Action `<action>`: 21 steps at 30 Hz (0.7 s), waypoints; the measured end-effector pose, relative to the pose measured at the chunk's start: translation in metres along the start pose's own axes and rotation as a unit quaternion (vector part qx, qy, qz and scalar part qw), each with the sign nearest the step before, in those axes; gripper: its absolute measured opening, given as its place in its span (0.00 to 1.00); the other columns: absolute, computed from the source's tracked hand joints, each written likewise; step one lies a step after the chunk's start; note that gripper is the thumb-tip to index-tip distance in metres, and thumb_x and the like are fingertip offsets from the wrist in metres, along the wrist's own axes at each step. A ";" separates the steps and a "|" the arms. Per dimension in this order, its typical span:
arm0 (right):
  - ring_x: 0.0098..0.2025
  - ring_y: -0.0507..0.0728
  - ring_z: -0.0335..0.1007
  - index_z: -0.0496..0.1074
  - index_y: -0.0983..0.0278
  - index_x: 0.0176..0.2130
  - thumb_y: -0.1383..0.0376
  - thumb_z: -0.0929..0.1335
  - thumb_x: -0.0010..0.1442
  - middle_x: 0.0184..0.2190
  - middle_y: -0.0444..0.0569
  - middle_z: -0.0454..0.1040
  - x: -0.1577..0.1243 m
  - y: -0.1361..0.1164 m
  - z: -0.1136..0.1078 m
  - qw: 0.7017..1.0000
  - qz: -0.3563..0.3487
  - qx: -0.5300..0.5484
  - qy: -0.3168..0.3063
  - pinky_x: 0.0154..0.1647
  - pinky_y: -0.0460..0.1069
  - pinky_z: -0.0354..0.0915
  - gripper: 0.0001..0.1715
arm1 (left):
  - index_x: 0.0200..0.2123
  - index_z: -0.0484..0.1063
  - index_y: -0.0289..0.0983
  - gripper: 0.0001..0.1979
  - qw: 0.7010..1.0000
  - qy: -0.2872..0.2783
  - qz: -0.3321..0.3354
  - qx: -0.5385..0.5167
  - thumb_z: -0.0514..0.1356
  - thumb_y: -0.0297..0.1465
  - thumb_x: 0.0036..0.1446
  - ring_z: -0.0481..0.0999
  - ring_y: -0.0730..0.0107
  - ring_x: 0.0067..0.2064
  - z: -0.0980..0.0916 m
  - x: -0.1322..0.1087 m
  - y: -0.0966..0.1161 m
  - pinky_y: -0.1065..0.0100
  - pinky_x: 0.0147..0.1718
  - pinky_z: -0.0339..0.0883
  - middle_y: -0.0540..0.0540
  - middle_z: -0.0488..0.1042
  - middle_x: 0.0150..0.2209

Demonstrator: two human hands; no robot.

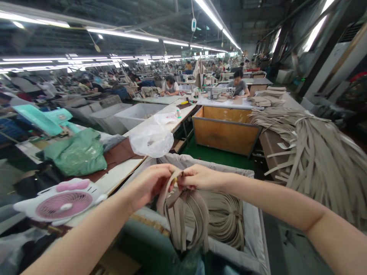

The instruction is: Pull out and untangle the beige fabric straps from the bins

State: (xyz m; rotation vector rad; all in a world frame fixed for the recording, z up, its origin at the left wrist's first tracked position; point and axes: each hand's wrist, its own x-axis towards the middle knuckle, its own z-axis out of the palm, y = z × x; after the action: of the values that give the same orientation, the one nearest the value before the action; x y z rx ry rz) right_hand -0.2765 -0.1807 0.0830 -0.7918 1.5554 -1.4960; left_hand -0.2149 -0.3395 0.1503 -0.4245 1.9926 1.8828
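My left hand (151,183) is closed with its fingers around a loop of taupe fabric strip (164,196), in front of me over a lined bin. Close against it, my right hand (200,177) pinches the top of the same gathered strips. A small yellow bit (174,181) shows between the fingers, too small to name. Below the hands hangs a looped bundle of strips (200,217). Behind and right of it, another coiled bundle (225,219), tied at its right side, lies in the grey cloth-lined bin (255,229).
A long pile of strips (318,160) covers the right-hand table. To the left are a pink-and-white fan (67,204), a green plastic bag (78,152) and a clear plastic bag (151,139). An orange-brown cart (225,130) stands ahead; people sit at sewing machines beyond.
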 end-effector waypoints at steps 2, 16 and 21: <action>0.21 0.45 0.54 0.70 0.70 0.27 0.62 0.63 0.63 0.18 0.40 0.62 0.003 0.003 -0.005 0.998 0.008 0.044 0.040 0.25 0.43 0.51 0.17 | 0.41 0.73 0.34 0.15 0.993 0.031 0.067 -0.094 0.60 0.31 0.48 0.75 0.67 0.34 -0.010 0.001 0.002 0.71 0.30 0.67 0.43 0.76 0.37; 0.26 0.48 0.67 0.73 0.70 0.34 0.49 0.72 0.51 0.25 0.46 0.73 0.006 0.004 -0.032 0.988 -0.003 0.115 0.101 0.25 0.43 0.50 0.26 | 0.32 0.74 0.36 0.13 0.943 -0.047 0.240 0.225 0.58 0.40 0.53 0.70 0.65 0.33 -0.025 0.058 -0.031 0.70 0.32 0.63 0.46 0.75 0.31; 0.30 0.49 0.71 0.75 0.67 0.40 0.52 0.77 0.45 0.29 0.47 0.76 0.009 0.000 -0.039 0.966 0.031 0.205 0.154 0.28 0.43 0.55 0.28 | 0.36 0.73 0.33 0.20 0.984 -0.092 0.140 0.053 0.63 0.44 0.46 0.68 0.69 0.28 -0.020 0.063 -0.020 0.72 0.25 0.60 0.48 0.73 0.28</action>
State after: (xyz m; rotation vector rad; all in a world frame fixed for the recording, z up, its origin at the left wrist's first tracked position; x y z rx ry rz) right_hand -0.3152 -0.1696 0.0803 -0.2773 1.3957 -1.8776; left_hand -0.2627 -0.3584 0.1045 0.0622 2.0997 1.8819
